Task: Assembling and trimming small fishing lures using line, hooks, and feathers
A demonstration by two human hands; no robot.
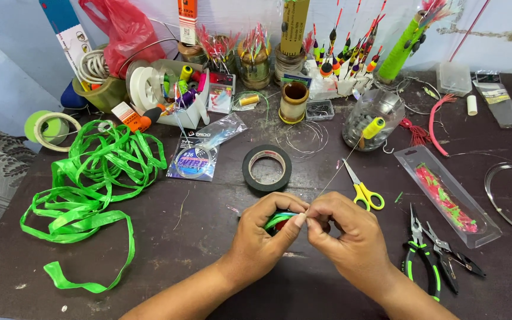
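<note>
My left hand is closed around a small green and red piece near the front middle of the dark table. My right hand pinches a thin thread right beside my left thumb, and the fingertips of both hands touch. The thread runs up and right to a yellow spool resting against a clear glass jar. Most of the green and red piece is hidden by my fingers.
A black tape roll and yellow-handled scissors lie just beyond my hands. Pliers and a clear packet lie right. A long green ribbon sprawls left. Floats, jars and spools crowd the back edge.
</note>
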